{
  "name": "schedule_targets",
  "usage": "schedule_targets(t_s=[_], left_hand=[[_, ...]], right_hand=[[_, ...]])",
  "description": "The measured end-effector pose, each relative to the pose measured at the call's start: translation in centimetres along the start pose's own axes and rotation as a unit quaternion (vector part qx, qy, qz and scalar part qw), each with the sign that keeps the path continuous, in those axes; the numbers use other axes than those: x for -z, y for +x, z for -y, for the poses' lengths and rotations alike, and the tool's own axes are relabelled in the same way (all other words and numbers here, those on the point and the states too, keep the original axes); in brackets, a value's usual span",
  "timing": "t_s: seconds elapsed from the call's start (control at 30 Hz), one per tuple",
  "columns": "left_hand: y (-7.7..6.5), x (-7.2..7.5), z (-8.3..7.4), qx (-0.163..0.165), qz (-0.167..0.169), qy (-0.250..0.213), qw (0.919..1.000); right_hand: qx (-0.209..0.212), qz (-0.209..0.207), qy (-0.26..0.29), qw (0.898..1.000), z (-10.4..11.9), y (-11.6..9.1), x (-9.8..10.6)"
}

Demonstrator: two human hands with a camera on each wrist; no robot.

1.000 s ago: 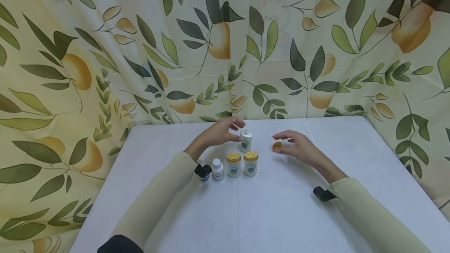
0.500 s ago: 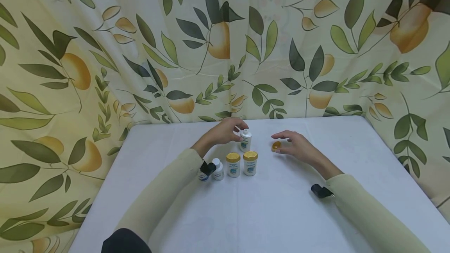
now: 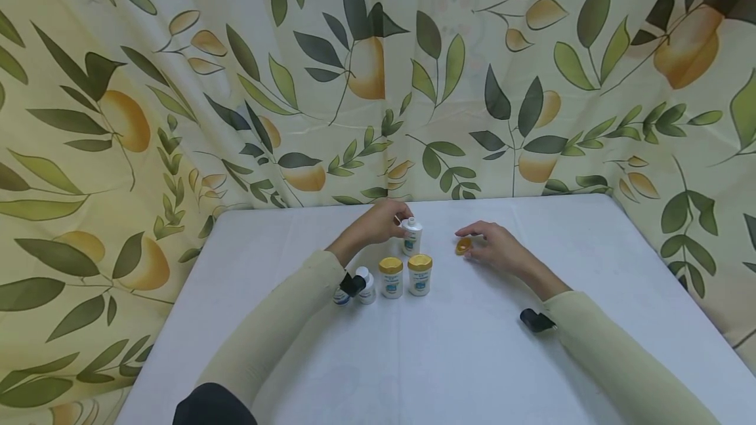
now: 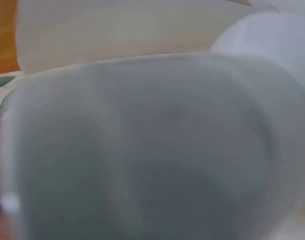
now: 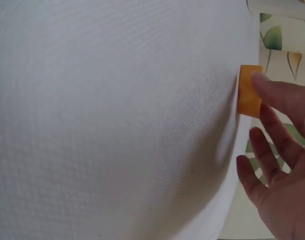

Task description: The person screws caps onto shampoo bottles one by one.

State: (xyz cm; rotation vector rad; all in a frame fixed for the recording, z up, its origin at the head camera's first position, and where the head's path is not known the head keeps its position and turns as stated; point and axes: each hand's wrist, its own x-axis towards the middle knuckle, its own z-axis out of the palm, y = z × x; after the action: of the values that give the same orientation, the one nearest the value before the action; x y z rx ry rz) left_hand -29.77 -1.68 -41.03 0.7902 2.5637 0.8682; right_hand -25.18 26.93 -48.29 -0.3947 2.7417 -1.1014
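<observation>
My left hand (image 3: pixel 378 223) curls its thumb and fingers around an upright white bottle (image 3: pixel 413 239) with a narrow top and no yellow cap on it. A blurred white form (image 4: pixel 157 145) covers most of the left wrist view, hiding nearly all of that hand. My right hand (image 3: pixel 497 248) pinches a yellow cap (image 5: pixel 249 91) at the tabletop, to the right of the bottle. Its thumb lies on the cap, while the other fingers are spread and bent.
In front of the bottle stand two white jars with yellow lids, a left one (image 3: pixel 392 279) and a right one (image 3: pixel 420 275). Left of them is a small white-capped bottle (image 3: pixel 367 287); another small container (image 3: pixel 340 296) is partly hidden by the left wrist camera. A patterned curtain (image 3: pixel 449 84) hangs behind the white table (image 3: pixel 461 359).
My left hand has moved slightly right and closed its fingers in around the bottle. My right hand stays at the yellow cap with only a small shift.
</observation>
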Motion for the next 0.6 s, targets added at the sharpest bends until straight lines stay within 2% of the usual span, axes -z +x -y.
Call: schedule_targets(t_s=[0.37,0.6], left_hand=[[-0.23,0.39,0.42,0.008,-0.013,-0.011,0.9998],[-0.56,0.82,0.79,0.002,-0.021,-0.025,0.9995]], right_hand=[[0.009,0.003,-0.008,1.000,-0.09,0.14,-0.19],[0.011,-0.005,-0.018,1.000,-0.34,0.31,-0.22]])
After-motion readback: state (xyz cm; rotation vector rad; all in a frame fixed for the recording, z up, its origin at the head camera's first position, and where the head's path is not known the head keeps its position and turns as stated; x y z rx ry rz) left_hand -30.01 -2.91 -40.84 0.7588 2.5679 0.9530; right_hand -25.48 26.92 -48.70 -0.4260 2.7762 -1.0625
